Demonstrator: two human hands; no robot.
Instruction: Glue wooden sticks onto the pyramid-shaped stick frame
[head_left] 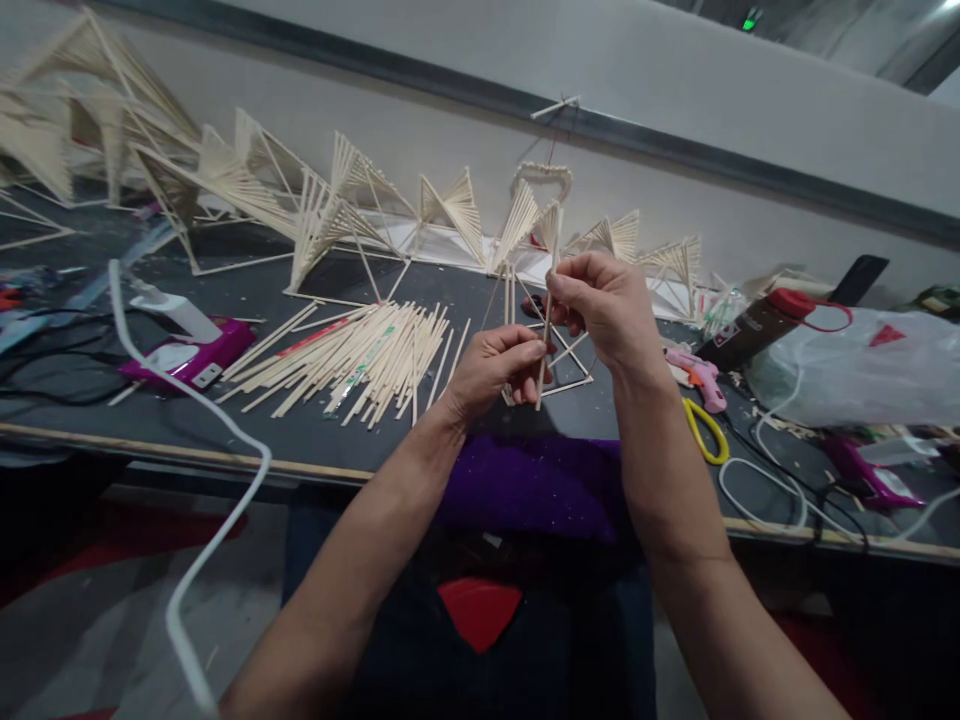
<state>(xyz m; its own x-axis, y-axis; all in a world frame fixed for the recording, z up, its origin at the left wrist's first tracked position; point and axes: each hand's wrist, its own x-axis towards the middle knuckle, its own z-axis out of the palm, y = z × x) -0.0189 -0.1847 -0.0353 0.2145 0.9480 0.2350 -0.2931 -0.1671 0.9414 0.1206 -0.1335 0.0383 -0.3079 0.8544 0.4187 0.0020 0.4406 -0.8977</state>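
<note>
"Any lettering?"
"The bottle's (752, 332) marks, at right, are too small to read; the plastic bag (877, 375) shows a red triangle (887, 335)."
"The hands?"
"At centre, fingers curled: right hand (600, 298) pinches the wooden stick (547, 318) high, left hand (506, 368) lower."

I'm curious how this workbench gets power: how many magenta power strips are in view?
2. The left power strip lies by a white adapter; the right power strip lies in front of the plastic bag. Clutter could hide others.
</note>
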